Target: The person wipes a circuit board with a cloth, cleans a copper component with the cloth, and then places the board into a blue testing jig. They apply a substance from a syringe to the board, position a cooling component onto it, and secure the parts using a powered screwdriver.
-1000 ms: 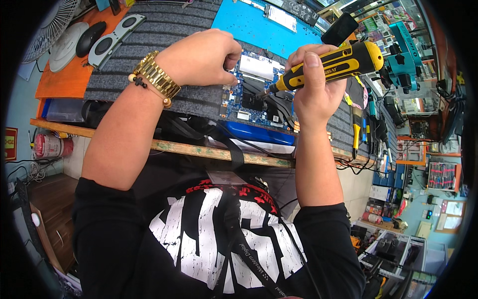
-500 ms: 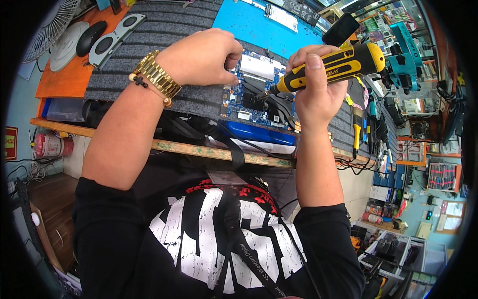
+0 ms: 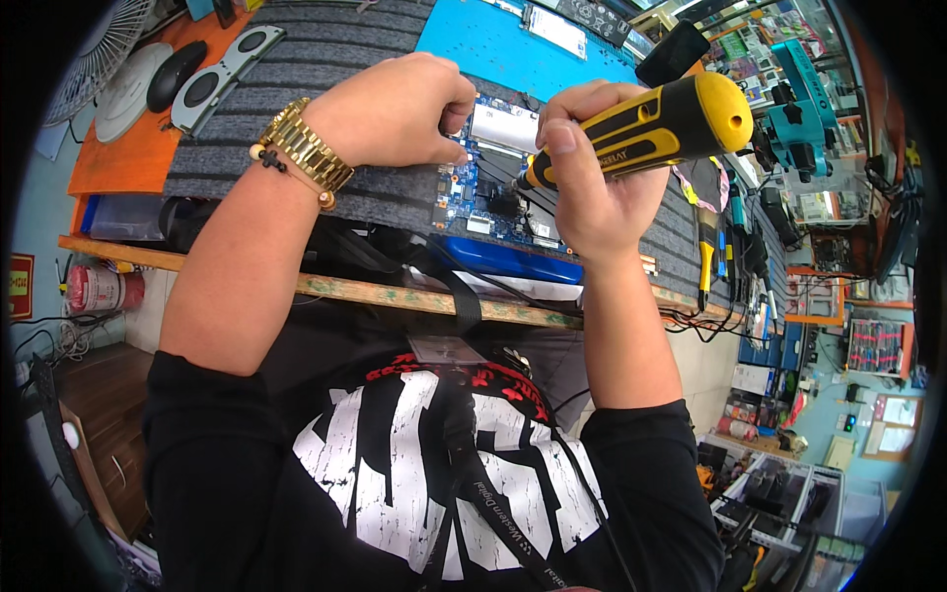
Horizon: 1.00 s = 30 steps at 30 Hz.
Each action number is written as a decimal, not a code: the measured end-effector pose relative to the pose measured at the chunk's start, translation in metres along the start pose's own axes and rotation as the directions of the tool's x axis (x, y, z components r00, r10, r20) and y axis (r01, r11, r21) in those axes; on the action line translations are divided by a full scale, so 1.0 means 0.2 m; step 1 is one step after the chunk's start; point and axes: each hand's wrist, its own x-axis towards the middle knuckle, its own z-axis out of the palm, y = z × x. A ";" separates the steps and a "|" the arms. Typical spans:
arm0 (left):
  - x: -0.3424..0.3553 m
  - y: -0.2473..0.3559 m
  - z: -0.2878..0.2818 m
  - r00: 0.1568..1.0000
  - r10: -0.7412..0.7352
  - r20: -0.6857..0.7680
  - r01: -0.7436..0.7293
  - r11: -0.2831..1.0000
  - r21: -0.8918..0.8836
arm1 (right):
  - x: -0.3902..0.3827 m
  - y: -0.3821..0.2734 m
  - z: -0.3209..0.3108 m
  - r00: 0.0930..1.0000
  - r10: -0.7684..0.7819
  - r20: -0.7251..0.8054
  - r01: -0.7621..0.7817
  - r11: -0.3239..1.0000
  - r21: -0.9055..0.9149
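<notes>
A blue laptop circuit board [image 3: 456, 212] with a black heatsink lies on the grey ribbed mat. My right hand [image 3: 617, 202] is wrapped round a yellow and black screwdriver [image 3: 641, 133]. Its shaft points down to the left, and the tip is over or on the dark heatsink area near the board's middle; I cannot tell whether it sits in a screw. At the board's upper left edge, my left hand [image 3: 400, 111] has its fingers curled and its thumb against the edge, steadying it. The left fingertips are partly hidden.
A blue work mat [image 3: 503, 49] with small dark bits and parts lies beyond the board. Far left are a black mouse [image 3: 178, 75] and a silver two-speaker strip [image 3: 229, 81]. A yellow-handled brush [image 3: 706, 252] lies right. The wooden table edge [image 3: 395, 298] runs before me.
My right hand has shifted a little left, and the screwdriver's handle end now tips more toward me. My left hand stays nearly where it was at the board's edge.
</notes>
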 end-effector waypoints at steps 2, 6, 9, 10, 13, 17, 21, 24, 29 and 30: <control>0.00 0.00 0.00 1.000 -0.012 0.008 0.012 1.000 -0.007 | 0.00 0.00 0.00 1.000 0.010 -0.001 -0.010 1.000 0.008; 0.00 -0.01 0.01 0.998 0.043 -0.040 -0.043 0.999 0.015 | 0.00 0.00 0.00 1.000 0.004 -0.014 -0.004 1.000 0.009; 0.00 -0.04 0.03 0.985 0.123 -0.118 -0.120 0.992 0.029 | 0.01 -0.01 0.00 1.000 0.025 -0.004 -0.025 1.000 0.005; 0.00 -0.04 0.03 0.984 0.132 -0.123 -0.129 0.991 0.030 | 0.01 -0.01 0.00 0.999 0.040 0.002 -0.040 0.999 0.006; 0.00 -0.04 0.03 0.984 0.127 -0.123 -0.126 0.992 0.019 | 0.01 0.00 -0.01 0.999 0.033 -0.004 -0.033 0.999 0.008; 0.00 -0.03 0.03 0.985 0.130 -0.118 -0.128 0.992 0.020 | 0.01 0.01 -0.01 1.000 0.027 -0.014 -0.027 1.000 0.013; 0.00 -0.03 0.02 0.984 0.129 -0.123 -0.127 0.992 0.023 | 0.01 0.00 -0.01 0.999 0.043 -0.003 -0.043 0.999 0.002; 0.00 -0.01 0.00 0.997 0.063 -0.054 -0.062 0.998 0.011 | 0.01 0.00 -0.01 0.999 0.054 0.000 -0.054 0.999 -0.003; 0.00 0.00 0.00 1.000 0.016 -0.003 -0.016 1.000 0.004 | 0.01 0.00 -0.01 0.999 0.043 0.005 -0.043 0.999 0.012; 0.00 0.00 0.00 1.000 0.017 -0.003 -0.017 1.000 0.001 | 0.01 0.00 -0.01 0.999 0.044 0.014 -0.044 0.999 0.004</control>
